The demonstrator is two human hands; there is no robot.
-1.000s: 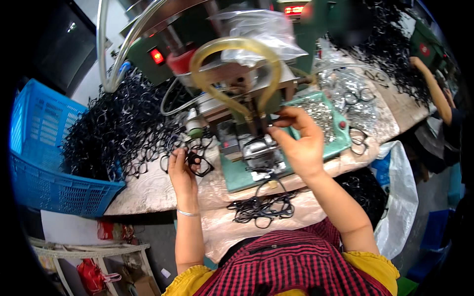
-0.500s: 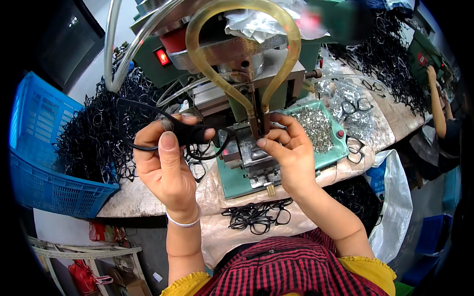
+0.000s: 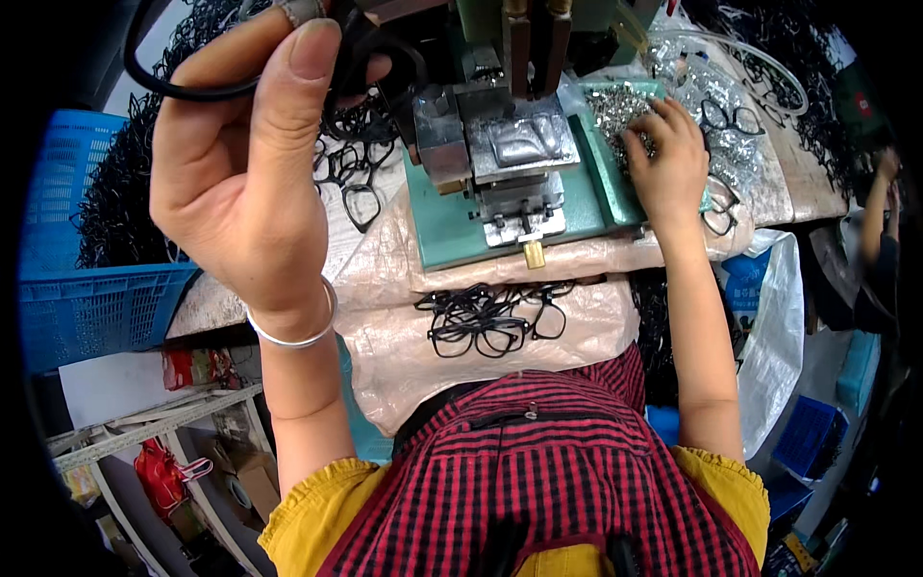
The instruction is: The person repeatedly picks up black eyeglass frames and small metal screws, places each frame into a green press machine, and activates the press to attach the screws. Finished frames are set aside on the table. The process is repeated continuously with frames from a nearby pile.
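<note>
My left hand [image 3: 264,163], raised at the upper left close to the camera, is closed on a black eyeglass frame [image 3: 207,93]. Part of that frame is behind my fingers. My right hand [image 3: 673,168] is over the green tray [image 3: 601,173], its bent fingers apart among small shiny metal parts [image 3: 615,108]. Between my hands stands the machine's metal fixture [image 3: 524,144], with a shaped block on top and nothing of mine touching it. Two upright dark bars [image 3: 532,53] come down just behind the block.
Several black eyeglass frames [image 3: 490,322] lie on the covered table edge before me. More frames [image 3: 361,197] lie left of the machine's green base [image 3: 442,245]. A blue crate [image 3: 96,308] stands at left, a white sack [image 3: 774,327] at right. Another person's arm [image 3: 880,207] shows far right.
My right hand has left the machine's fixture and moved right to the parts tray. My left hand, still with the eyeglass frame, appears higher and nearer the camera. The view has tilted downward.
</note>
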